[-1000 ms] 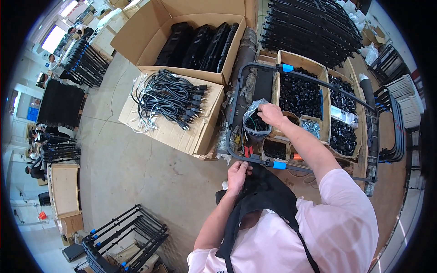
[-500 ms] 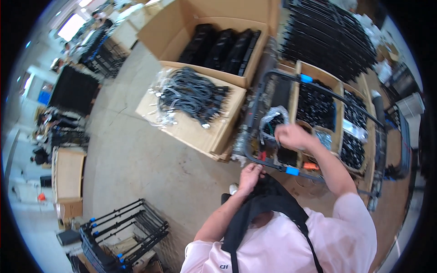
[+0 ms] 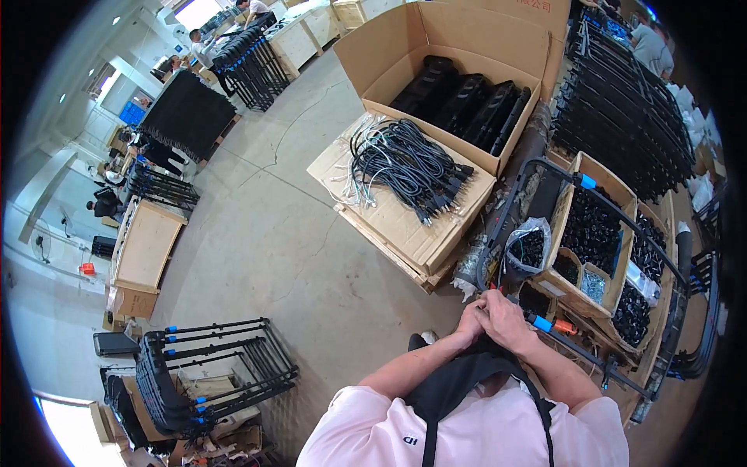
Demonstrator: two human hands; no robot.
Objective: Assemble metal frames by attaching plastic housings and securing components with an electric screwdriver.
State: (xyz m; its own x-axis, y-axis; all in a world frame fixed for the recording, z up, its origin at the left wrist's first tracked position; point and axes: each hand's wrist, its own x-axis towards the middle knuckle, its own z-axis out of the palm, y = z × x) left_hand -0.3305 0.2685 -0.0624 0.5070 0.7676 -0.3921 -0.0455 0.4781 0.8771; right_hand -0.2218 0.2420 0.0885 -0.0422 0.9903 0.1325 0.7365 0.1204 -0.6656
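My left hand (image 3: 471, 321) and my right hand (image 3: 504, 319) meet at the near left corner of a black tubular frame (image 3: 498, 226). Both have their fingers closed and pressed together; whatever they pinch is too small or hidden to make out. Blue bands (image 3: 585, 180) wrap the tubes. Just right of my right hand lies an orange cylindrical object (image 3: 566, 327). Beyond the hands, a plastic-lined container (image 3: 529, 245) holds small dark parts. The frame lies across a wooden bin (image 3: 554, 286) with many small black parts and a compartment of silver hardware (image 3: 593, 286).
Grey cables (image 3: 408, 167) lie heaped on a cardboard-topped stack left of the frame. Behind them stands an open carton (image 3: 373, 89) with black parts. More black frames stand stacked at the far right (image 3: 622, 109) and lower left (image 3: 226, 366). Other people work far left.
My right hand has come back from the plastic-lined container to join my left hand at the frame's corner. The whole view has turned, shifting the bench rightward.
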